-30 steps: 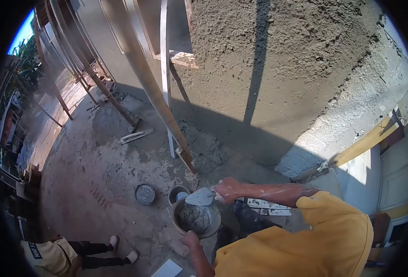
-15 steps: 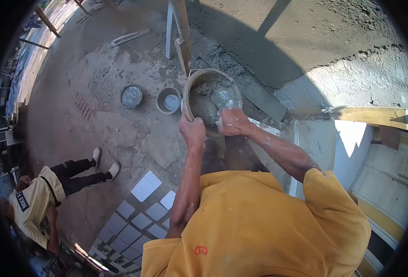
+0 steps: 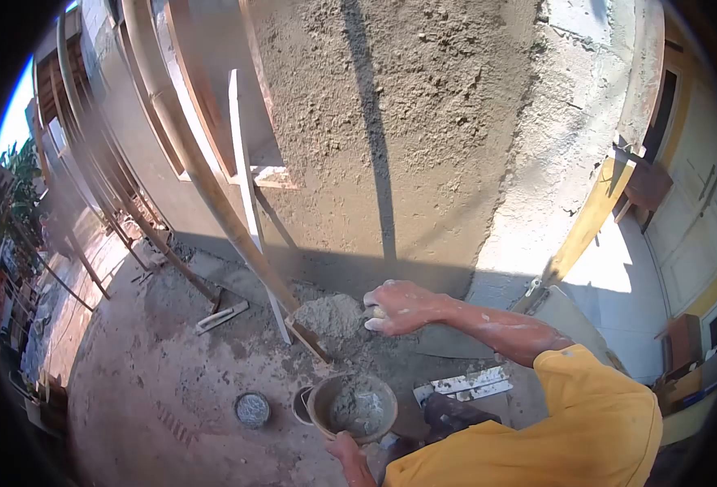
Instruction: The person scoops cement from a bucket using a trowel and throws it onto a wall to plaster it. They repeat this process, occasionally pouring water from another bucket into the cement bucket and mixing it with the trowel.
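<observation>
A bucket with wet grey mortar in it stands low in front of me. My left hand is closed on its near rim. Held out above and beyond the bucket, my right hand is closed round the handle of a trowel. Grey mortar is heaped on the trowel and hides most of its blade. Ahead rises a wall with fresh, partly rough plaster.
A small dark bucket and another pail stand left of the mortar bucket. A bamboo pole and a white batten lean near the window opening. A yellow board edges the wall at right.
My right hand has lifted the trowel with mortar out of the bucket and toward the wall. My left hand stays on the rim. The view has tilted up to the wall.
</observation>
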Demonstrator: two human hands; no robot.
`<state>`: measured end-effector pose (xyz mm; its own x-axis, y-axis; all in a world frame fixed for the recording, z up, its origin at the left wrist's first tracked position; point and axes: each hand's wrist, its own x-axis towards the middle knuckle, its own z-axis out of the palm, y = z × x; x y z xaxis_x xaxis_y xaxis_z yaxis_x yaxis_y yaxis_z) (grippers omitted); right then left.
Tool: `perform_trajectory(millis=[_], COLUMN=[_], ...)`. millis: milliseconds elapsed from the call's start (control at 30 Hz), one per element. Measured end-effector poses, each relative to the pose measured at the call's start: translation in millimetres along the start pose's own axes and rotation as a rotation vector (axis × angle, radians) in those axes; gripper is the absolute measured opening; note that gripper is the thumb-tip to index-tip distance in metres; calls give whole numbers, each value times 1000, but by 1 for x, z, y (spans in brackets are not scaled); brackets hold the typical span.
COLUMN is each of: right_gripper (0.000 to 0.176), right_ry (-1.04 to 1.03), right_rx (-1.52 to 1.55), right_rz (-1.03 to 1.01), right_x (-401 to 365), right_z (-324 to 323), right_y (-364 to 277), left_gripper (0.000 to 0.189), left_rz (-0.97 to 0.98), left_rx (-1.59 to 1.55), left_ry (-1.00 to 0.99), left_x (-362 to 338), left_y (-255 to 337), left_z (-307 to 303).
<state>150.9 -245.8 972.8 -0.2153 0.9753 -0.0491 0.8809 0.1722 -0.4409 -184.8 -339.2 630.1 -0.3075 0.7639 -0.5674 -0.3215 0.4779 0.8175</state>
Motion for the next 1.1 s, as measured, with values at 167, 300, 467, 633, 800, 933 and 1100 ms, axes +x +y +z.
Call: perform_trajectory(millis=[167, 300, 467, 633, 800, 933, 1100], right_gripper=[41, 31, 29, 25, 33, 22, 17], right_ry=[178, 48, -43, 517, -275, -271, -22], right_rx=[53, 315, 569, 1807, 951, 251, -78], right_rz=[-417, -492, -784, -520, 361, -13, -192], right_x=[20, 11, 55, 177, 65, 6, -34], right_z=[-185, -300, -412, -264, 113, 214, 370], right_y=[-41, -73, -27, 161, 124, 73, 45], left_gripper=[69, 68, 68, 67, 67, 66, 69], left_rz=[11, 14, 5, -3, 54, 159, 294], left_rx=[143, 197, 220, 276, 338, 395, 504], left_ry=[218, 262, 315, 320, 254, 117, -81], left_x=[-7, -12, -20, -30, -20, -16, -9], left_y=[4, 18, 37, 35, 33, 36, 54], left_z=[7, 21, 38, 24, 12, -2, 12])
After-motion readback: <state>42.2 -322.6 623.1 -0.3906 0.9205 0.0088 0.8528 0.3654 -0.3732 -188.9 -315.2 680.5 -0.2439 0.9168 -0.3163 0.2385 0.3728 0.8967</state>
